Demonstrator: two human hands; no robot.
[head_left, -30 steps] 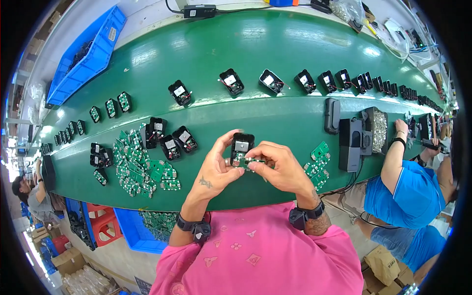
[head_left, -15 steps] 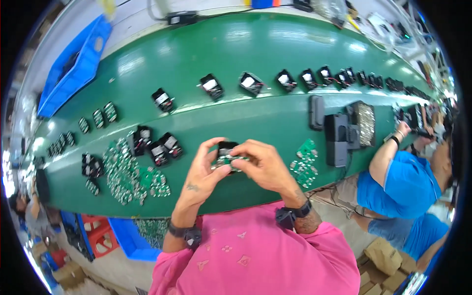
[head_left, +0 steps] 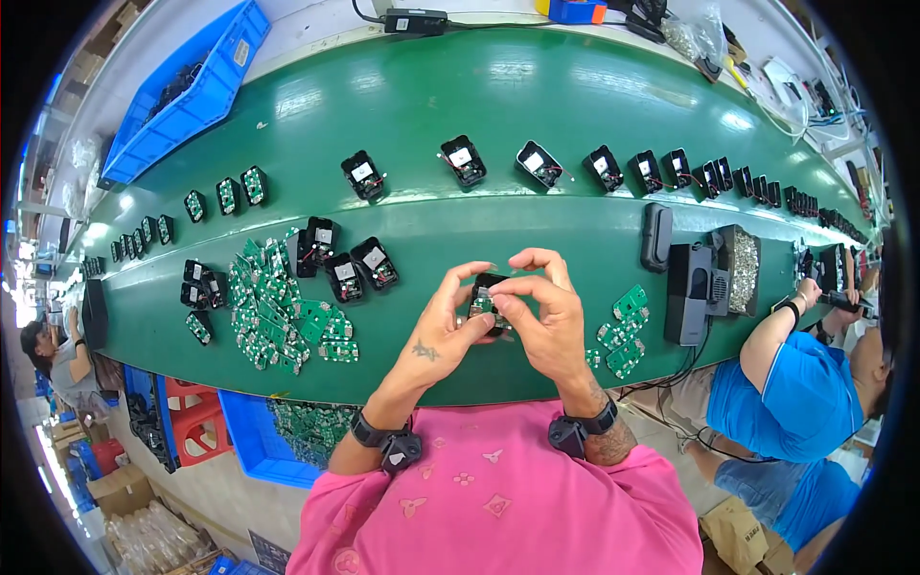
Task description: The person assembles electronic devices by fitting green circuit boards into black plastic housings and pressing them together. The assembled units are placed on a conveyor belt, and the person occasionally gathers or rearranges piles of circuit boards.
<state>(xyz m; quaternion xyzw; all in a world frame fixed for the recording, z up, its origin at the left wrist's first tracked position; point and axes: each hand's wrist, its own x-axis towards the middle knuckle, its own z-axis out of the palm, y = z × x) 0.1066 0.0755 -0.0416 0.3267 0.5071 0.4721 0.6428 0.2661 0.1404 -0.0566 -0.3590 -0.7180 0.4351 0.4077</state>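
Over the near part of the table my left hand (head_left: pixel 433 333) grips a small black plastic housing (head_left: pixel 490 282), its thumb and fingers around the sides. A green circuit board (head_left: pixel 481 303) shows at the housing, partly hidden by fingers; how far it sits inside I cannot tell. Thumb and index finger of my right hand (head_left: pixel 548 324) pinch at the board's edge. To the left lies a loose pile of green circuit boards (head_left: pixel 264 321). Beside it stand several open black housings (head_left: pixel 374 263) with white labels and wires. A few more boards (head_left: pixel 625 331) lie right of my hands.
Housings (head_left: pixel 464 161) line the green table (head_left: pixel 431 105) farther back. On the right are a black device (head_left: pixel 687 295), a tray of small metallic parts (head_left: pixel 745 268) and a person in blue (head_left: pixel 791 379). Blue bins stand far left (head_left: pixel 172 120) and below the near edge (head_left: pixel 251 446).
The whole view has shifted, so the table's things appear farther right. My right fingers have lifted and regrouped into a pinch at the board, while my left hand keeps holding the housing.
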